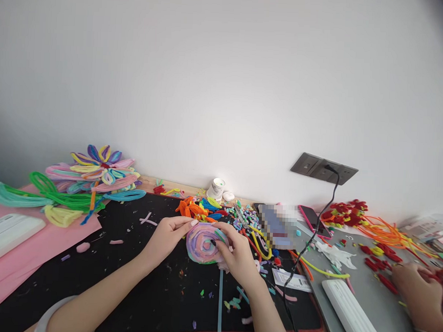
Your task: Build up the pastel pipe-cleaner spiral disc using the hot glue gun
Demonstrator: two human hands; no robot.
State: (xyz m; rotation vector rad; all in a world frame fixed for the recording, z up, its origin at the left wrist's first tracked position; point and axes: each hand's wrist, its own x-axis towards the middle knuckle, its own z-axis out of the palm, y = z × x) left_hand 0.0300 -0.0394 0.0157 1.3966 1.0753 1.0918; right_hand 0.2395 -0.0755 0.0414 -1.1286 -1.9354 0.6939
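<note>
Black mat (145,304) down low, left hand (167,238) and right hand (240,255) both got fingers pinched on a pastel swirl (199,244), flat side camera-ward, blue stick (220,303) pointing straight down.

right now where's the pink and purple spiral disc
In the head view, the spiral disc is low, just left of centre, held by the left hand and right hand over the black mat.

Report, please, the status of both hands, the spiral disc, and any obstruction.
Left hand pinching upper-left edge of spiral disc. Right hand gripping its right side. Scraps litter black mat; none covers disc.
</note>
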